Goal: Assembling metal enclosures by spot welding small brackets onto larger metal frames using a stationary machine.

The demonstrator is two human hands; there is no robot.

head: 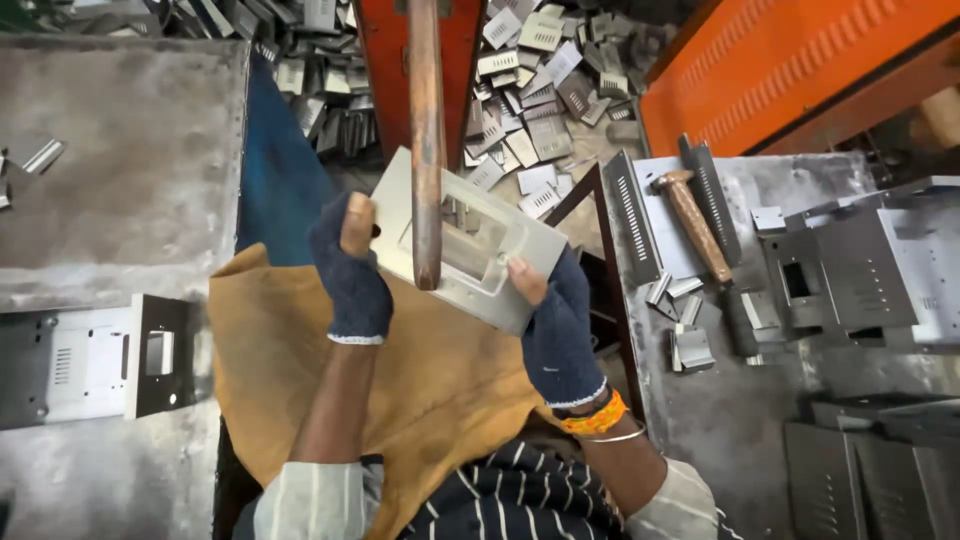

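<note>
Centrally, one grey sheet-metal plate (470, 250), flat, roughly rectangular, with a rectangular window cut through its middle and a raised frame about that cut-out; surface dull, unpainted, tilted with its far corner higher. It is held above a tan leather apron (400, 380) spread over the person's lap.

Left hand (350, 270): dark blue knit fingerless glove, thumb pressed on the plate's left edge, fingers wrapped behind it, gripping. Right hand (555, 325): same kind of glove, thumb on the plate's lower right edge, gripping likewise; orange band and thin bangle at the wrist.

Upright brown rod (427, 140): descends from the top of the view, its lower end standing in front of the plate's window; whether it touches the plate cannot be told.

No bins in view. Loose stock lies in open heaps: a pile of small slotted metal pieces (530, 100) on the floor beyond the plate, beside an orange machine panel (780, 60).

Right bench (740, 420): hammer (700, 240) with wooden handle, louvred strips, small offcuts, folded grey housings (870, 260).

Left bench (110, 180): one grey panel with a black bracket (160, 355) at its end.
</note>
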